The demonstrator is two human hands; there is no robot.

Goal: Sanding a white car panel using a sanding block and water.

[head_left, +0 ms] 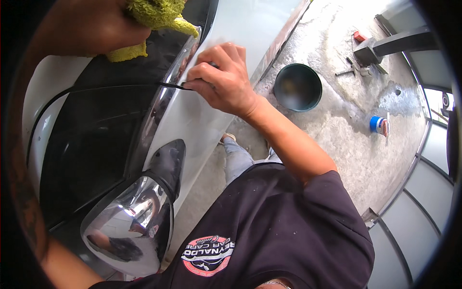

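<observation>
We'd say it all turns on the black strip point(169, 85): its R end sits right by our R hand point(222, 79), just L of the thumb & index. Its long axis runs roughly crosswise in view, over the chrome trim point(155, 110), then on L as a thin seam across the dark glass point(91, 149). R hand's def. the nearer one. Its fingers are curled, thumb & index close together against the white door panel point(185, 113), tho we can't tell if they're pinching the strip or only resting there.

Our L hand point(103, 29) is up top L, clenched round a yellow-green cloth point(156, 12) over the glass; one tail of it reaches the trim's upper end, so the cloth lies up & L of the R fingers. Chrome-capped mirror point(127, 221) is below both hands, well apart.

Writing: our dark T-shirt point(293, 226) has a red, white & black patch point(207, 256) w/ lettering (partly legible, words left out here). The blue tub point(376, 124) on the floor point(351, 164) may carry a label, too small to read; on the dark green bucket point(286, 77) we can't make out any print
</observation>
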